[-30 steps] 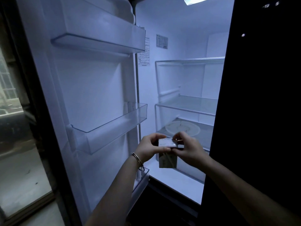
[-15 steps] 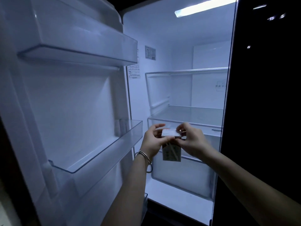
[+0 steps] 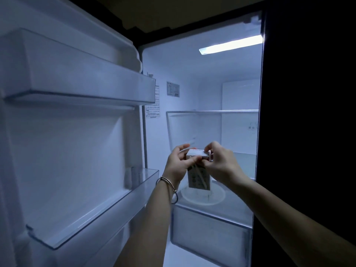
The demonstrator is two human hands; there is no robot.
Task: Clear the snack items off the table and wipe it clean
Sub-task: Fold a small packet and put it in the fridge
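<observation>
**Two hands hold a small carton at an open fridge**

A person stands before an open fridge (image 3: 192, 70), seen from a head camera looking forward and slightly down. Both bare arms reach in from the bottom edge of the view.

The carton (image 3: 198, 178), a small upright drink box with a straw fixed slantwise on its near face, is held in the air at the mouth of the fridge, near the middle of the view. The left hand (image 3: 176, 164) grips its upper left side, with the fingers curled behind the top and the thumb across the front. The right hand (image 3: 223, 165) pinches the top right edge between its thumb and bent fingers. The two hands nearly touch across the carton's front. A thin metal bracelet (image 3: 169, 185) hangs on the left wrist.

Behind and below the carton lies a round pale disc (image 3: 204, 199) on a glass shelf. Whether the carton's base touches anything cannot be told. Under that shelf sits a clear drawer (image 3: 210, 228). Higher up runs another glass shelf (image 3: 212, 111), and a bright strip light (image 3: 231, 44) glows on the fridge ceiling. Printed labels (image 3: 173, 89) are stuck on the inner left wall.

The left door (image 3: 67, 151) stands wide open, carrying an upper bin (image 3: 86, 81) and a lower bin (image 3: 96, 205). The dark right door (image 3: 308, 112) is closed.
</observation>
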